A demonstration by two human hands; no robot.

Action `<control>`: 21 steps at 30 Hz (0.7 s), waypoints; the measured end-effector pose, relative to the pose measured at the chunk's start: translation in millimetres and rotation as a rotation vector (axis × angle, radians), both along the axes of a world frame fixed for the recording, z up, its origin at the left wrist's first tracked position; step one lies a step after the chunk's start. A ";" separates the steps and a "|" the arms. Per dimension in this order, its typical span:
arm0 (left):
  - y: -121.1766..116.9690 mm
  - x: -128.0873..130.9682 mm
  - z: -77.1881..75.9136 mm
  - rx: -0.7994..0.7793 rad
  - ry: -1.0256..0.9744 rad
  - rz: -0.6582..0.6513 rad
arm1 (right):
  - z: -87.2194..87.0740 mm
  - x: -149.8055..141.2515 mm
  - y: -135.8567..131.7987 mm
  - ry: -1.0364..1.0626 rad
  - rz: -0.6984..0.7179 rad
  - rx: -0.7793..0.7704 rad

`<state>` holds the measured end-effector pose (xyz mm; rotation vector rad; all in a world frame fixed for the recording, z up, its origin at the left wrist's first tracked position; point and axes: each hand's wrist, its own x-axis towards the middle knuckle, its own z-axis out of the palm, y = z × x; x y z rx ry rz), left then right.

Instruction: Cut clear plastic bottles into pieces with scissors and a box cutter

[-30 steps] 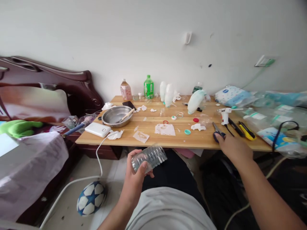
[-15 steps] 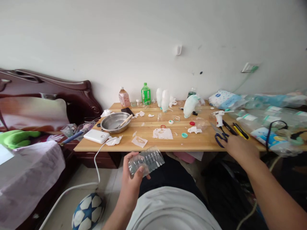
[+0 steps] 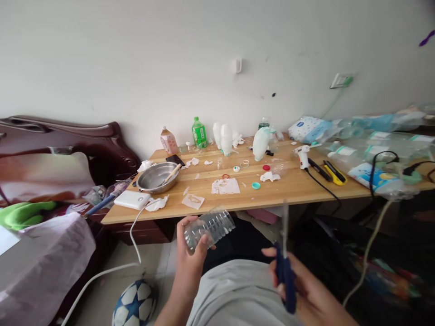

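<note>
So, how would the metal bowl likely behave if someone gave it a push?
The metal bowl looks thin-walled, so probably stiff and light for its size. Being wide and low, it would likely slide rather than tip. The wooden stick leaning on its rim might shift.

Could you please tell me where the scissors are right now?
In the head view, the scissors are at the lower right, held in the right hand's grip, in front of the table's near edge.
</note>
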<state>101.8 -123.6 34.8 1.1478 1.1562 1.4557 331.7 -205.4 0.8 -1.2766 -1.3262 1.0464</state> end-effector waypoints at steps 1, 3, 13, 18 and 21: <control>-0.3 0.4 0.9 0.010 0.020 0.007 | -0.1 -10.1 -3.1 0.062 0.082 -0.083; -0.6 0.1 3.2 0.040 0.069 0.014 | 0.0 -24.5 -4.9 0.187 0.202 -0.250; -2.0 -9.5 -0.2 0.126 0.227 0.089 | -4.6 -69.9 10.2 0.498 0.289 -0.661; -1.7 -12.1 -8.1 0.165 0.276 0.099 | 8.1 -47.5 -1.4 0.242 0.379 -0.356; -2.6 -11.1 -9.2 0.150 0.233 0.092 | 4.4 -40.4 -5.1 0.011 0.296 -0.239</control>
